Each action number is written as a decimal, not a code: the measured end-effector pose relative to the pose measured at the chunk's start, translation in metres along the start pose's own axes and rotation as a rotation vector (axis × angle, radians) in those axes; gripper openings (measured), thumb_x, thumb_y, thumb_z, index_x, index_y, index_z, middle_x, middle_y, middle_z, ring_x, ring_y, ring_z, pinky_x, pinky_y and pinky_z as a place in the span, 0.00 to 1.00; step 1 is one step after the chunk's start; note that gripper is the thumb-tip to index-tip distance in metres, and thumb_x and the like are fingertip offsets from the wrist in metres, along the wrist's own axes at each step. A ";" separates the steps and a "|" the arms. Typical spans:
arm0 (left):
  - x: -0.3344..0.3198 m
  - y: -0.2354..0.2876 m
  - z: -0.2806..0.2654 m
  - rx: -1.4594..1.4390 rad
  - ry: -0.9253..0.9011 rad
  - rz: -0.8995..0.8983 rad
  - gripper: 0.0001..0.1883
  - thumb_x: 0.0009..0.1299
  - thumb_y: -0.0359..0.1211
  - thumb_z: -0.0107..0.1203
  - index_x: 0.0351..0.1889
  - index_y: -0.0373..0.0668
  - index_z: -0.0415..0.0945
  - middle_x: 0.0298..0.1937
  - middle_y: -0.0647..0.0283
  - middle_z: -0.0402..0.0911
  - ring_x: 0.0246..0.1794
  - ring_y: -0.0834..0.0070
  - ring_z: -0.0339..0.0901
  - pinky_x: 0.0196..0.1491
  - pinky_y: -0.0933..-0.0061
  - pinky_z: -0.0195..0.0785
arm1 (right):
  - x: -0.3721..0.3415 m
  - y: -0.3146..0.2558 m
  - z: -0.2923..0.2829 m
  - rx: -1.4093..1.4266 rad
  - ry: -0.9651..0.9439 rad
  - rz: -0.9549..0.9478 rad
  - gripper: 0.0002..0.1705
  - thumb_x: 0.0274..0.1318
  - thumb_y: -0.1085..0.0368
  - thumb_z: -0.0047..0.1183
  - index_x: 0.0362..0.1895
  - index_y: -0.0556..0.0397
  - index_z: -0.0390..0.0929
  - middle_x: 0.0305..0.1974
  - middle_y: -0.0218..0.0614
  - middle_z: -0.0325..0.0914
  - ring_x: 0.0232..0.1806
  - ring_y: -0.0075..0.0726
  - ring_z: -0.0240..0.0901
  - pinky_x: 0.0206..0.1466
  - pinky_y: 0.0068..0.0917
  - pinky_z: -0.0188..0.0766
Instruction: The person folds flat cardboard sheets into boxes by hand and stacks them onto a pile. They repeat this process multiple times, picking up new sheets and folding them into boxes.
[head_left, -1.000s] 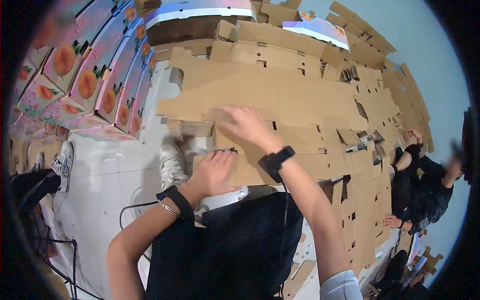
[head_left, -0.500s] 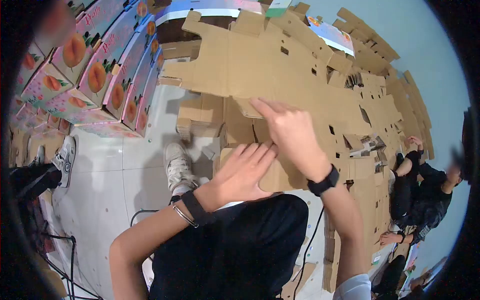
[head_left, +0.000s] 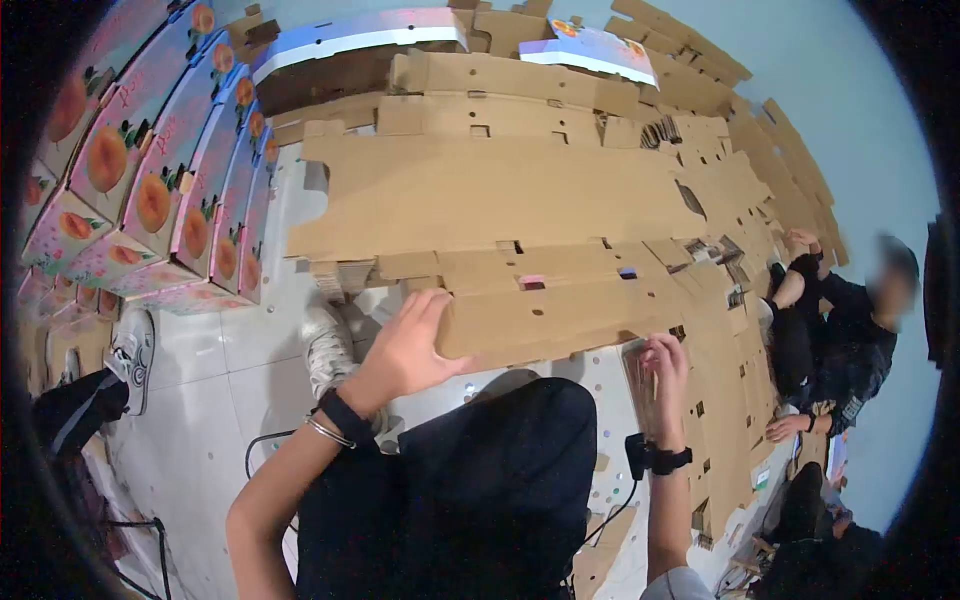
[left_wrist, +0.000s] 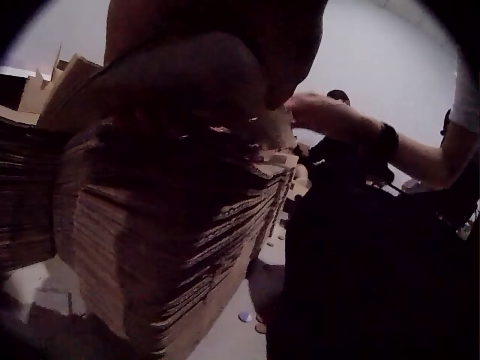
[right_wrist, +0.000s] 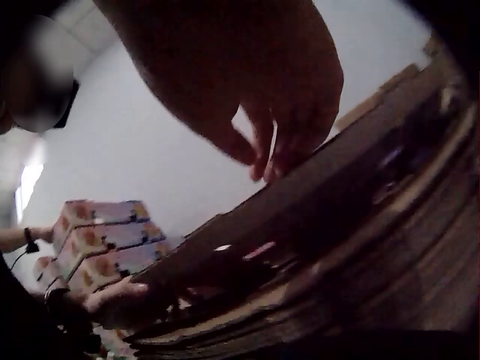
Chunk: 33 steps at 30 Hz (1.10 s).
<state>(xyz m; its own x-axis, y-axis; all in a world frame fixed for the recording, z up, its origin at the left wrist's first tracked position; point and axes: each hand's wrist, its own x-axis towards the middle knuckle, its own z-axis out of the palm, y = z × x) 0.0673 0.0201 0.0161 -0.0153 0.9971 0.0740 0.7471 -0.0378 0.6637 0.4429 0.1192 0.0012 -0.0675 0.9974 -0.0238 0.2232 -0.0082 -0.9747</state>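
Note:
A large brown cardboard sheet lies flat on top of the stacked cardboard, with a narrower panel along the near side. The left hand grips that panel's left end, thumb at the near edge and fingers over the far side. Just past the panel's right end is the right hand, its fingers loosely bent. In the right wrist view the right hand's fingertips are at a cardboard edge; whether they touch it is unclear. The left wrist view shows the left hand dark above layered cardboard edges.
Printed fruit boxes are stacked at the left. Another person sits at the right beside the cardboard. More flattened pieces lean toward the wall. A shoe stands on the tiled floor near the left hand.
The right hand has moved from the panel's middle to its right end. The large sheet, raised and tilted half a second ago, lies flat. The left hand has shifted left along the near cardboard.

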 end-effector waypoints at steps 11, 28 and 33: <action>-0.012 -0.004 0.001 0.050 0.058 0.131 0.38 0.52 0.45 0.68 0.56 0.36 0.64 0.54 0.50 0.70 0.55 0.54 0.69 0.57 0.59 0.64 | 0.072 0.002 0.016 0.424 0.086 0.219 0.18 0.58 0.59 0.55 0.48 0.56 0.73 0.43 0.36 0.78 0.45 0.33 0.75 0.47 0.33 0.72; 0.009 0.010 0.042 0.305 0.038 0.313 0.42 0.48 0.46 0.68 0.55 0.27 0.65 0.48 0.49 0.70 0.48 0.56 0.67 0.53 0.61 0.64 | 0.072 0.046 -0.025 0.356 0.168 0.246 0.20 0.59 0.56 0.55 0.50 0.57 0.72 0.42 0.34 0.77 0.41 0.28 0.75 0.42 0.28 0.73; -0.003 0.005 0.035 0.265 0.052 0.305 0.37 0.47 0.43 0.68 0.49 0.28 0.67 0.47 0.47 0.69 0.47 0.54 0.67 0.52 0.60 0.64 | 0.074 0.050 -0.026 0.202 0.184 0.268 0.22 0.60 0.52 0.55 0.50 0.54 0.72 0.40 0.31 0.77 0.35 0.24 0.73 0.34 0.28 0.73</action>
<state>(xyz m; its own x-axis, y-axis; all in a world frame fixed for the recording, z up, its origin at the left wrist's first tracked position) 0.0947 0.0191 -0.0067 0.2048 0.9379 0.2800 0.8680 -0.3062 0.3909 0.4747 0.1944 -0.0439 0.1466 0.9541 -0.2611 0.0118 -0.2656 -0.9640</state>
